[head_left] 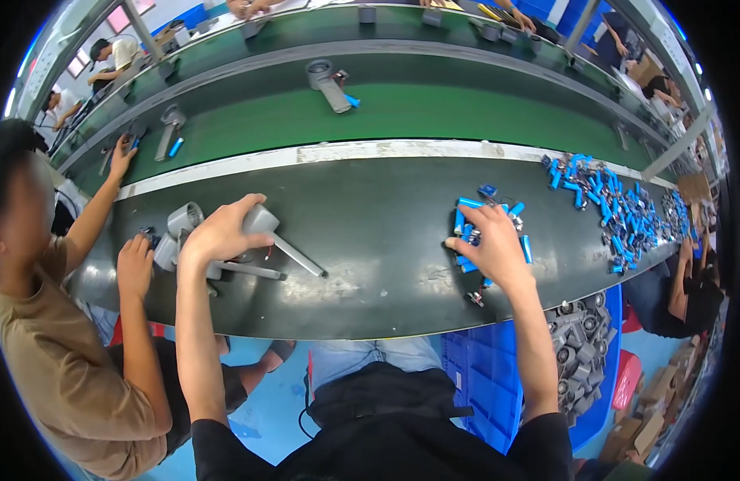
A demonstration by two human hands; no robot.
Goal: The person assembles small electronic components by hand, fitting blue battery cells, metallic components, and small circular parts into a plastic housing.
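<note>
My left hand (pixel 217 236) is at the left of the dark work surface, its thumb and fingers around the round head of a grey plastic housing (pixel 262 219) with a long handle. More grey housings (pixel 184 218) lie beside and under that hand, partly hidden by it. My right hand (pixel 496 247) reaches over a small pile of blue cylindrical battery cells (pixel 470 204) with wires and small circuit boards. Its thumb and fingers are spread apart, with cells showing between and around them. The palm side is hidden.
A large heap of blue cells (pixel 618 212) lies at the right. Beyond a white ledge, a green conveyor (pixel 434 120) carries grey housings (pixel 334 92). A blue crate (pixel 486 377) of grey parts stands below right. A co-worker (pixel 73 353) works close at my left; others sit farther off.
</note>
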